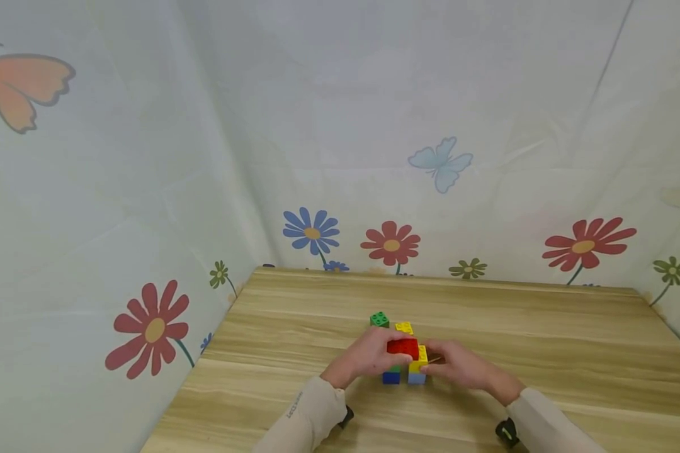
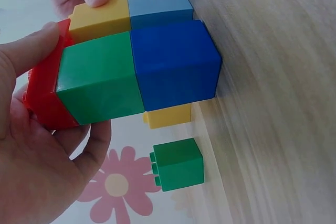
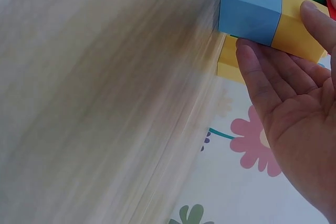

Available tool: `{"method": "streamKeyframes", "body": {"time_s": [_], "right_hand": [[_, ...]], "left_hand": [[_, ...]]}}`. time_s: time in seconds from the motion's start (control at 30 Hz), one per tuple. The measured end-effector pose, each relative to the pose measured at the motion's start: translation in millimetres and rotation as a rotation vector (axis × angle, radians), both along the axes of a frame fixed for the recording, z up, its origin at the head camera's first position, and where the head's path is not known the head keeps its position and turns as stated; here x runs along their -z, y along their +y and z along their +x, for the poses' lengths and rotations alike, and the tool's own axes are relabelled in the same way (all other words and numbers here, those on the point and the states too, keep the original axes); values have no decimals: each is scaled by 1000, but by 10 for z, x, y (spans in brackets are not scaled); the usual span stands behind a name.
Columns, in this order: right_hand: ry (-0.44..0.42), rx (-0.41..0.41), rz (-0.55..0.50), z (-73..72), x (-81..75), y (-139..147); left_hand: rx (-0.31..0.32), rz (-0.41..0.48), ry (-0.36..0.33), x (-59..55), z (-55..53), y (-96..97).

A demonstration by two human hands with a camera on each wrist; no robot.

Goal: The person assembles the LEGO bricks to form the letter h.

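Note:
My left hand (image 1: 374, 353) grips a red brick (image 2: 47, 87) that sits on a green brick (image 2: 100, 80), which in turn rests on a dark blue brick (image 2: 176, 66). Just to the right stands a second stack: a yellow brick (image 1: 420, 363) on a light blue brick (image 1: 417, 378). My right hand (image 1: 461, 368) pinches that yellow brick, thumb on its near face and fingers behind. Both stacks are upright side by side on the wooden table. In the head view the left hand hides most of the green brick under the red one.
Behind the stacks stand a loose green brick (image 1: 379, 319) and another yellow brick (image 1: 404, 328). The wooden table (image 1: 294, 308) meets a pale cloth backdrop (image 1: 340, 126) with printed flowers and butterflies at its back and left.

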State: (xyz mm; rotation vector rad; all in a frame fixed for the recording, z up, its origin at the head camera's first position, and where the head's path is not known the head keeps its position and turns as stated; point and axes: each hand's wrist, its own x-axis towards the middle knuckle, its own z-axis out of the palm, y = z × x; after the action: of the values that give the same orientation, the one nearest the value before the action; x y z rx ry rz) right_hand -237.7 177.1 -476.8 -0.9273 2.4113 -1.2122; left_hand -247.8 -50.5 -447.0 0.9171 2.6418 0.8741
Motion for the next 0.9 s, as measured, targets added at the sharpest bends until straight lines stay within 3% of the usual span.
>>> {"method": "streamKeyframes", "body": {"time_s": [0.27,0.5,0.9], "right_hand": [[7,-2,15,-20,2,0],[20,12,22,4,28,-5],[10,21,22,-12,55,13]], "left_hand": [[-9,-27,19,7,8,9],[-23,1,19,68,10,2],[-94,140,-144,182,-43,-71]]}}
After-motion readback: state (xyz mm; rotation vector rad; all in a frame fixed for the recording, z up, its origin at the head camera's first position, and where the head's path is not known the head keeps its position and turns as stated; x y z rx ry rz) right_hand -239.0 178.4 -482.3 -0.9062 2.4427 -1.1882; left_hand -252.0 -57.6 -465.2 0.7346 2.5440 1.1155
